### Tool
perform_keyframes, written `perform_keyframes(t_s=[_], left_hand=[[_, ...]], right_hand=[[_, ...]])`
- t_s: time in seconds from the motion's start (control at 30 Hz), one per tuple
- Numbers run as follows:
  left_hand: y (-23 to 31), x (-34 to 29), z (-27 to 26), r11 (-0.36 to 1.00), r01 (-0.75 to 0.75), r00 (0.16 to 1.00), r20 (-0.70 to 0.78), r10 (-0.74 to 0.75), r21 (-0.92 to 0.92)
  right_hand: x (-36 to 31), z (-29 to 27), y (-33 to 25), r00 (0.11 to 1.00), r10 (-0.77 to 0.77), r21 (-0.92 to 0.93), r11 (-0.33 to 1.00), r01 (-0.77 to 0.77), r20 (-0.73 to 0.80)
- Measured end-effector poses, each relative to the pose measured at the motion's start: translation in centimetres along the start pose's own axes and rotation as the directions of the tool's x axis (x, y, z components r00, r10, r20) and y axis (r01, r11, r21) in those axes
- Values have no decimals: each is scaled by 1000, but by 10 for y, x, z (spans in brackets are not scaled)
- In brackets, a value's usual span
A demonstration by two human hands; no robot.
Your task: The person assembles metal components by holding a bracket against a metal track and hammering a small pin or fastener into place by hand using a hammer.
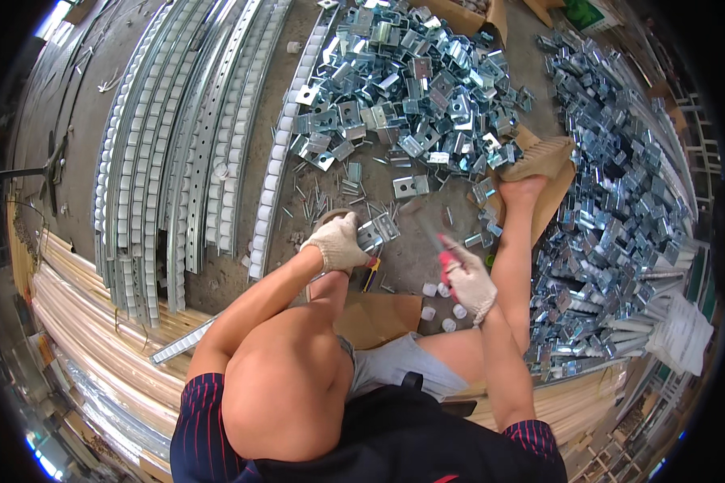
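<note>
At far left, roller tracks (270,161) lie side by side on the floor, the nearest edge close enough to the left forearm that the elbow is best kept tucked in. The gloved left hand (337,241) has its fingers closed on the near-left end of a metal bracket (379,232), which sits low in front of the person, between the two hands; a firm pinch well back from the exposed face would suit it, though the fingertips are partly hidden. Loose pins (351,188) lie just beyond, and sweeping them from under the bracket would help it sit flat. Farther off is a heap of brackets (411,97). Next, what looks like a hammer (443,245) points toward the bracket, its far end blurred; short, square, wrist-led strokes would spare the holding fingers. White rollers (447,324) lie near the gloved right hand (470,286), whose fingers are wrapped around the red grip; that grasp seems best firm but unstrained.
</note>
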State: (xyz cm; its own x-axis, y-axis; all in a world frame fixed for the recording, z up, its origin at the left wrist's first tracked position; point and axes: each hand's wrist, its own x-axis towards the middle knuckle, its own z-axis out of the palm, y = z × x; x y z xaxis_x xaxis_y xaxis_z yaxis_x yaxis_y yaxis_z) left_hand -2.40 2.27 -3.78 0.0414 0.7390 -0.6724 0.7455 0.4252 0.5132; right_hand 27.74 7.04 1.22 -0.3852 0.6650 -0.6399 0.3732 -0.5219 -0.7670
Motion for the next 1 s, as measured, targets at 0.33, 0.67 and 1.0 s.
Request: perform_keyframes(t_s=[0.33, 0.67, 1.0], left_hand=[[11, -1, -16, 998, 68, 997, 44, -67, -14], [-3, 2, 0, 1000, 0, 999, -53, 1, 12], [-6, 5, 4, 999, 50, 998, 47, -51, 14]], right_hand=[[8, 6, 7, 971, 70, 229, 973, -16, -229], [3, 15, 12, 981, 88, 369, 929, -19, -173], [9, 9, 27, 970, 73, 467, 883, 45, -231]])
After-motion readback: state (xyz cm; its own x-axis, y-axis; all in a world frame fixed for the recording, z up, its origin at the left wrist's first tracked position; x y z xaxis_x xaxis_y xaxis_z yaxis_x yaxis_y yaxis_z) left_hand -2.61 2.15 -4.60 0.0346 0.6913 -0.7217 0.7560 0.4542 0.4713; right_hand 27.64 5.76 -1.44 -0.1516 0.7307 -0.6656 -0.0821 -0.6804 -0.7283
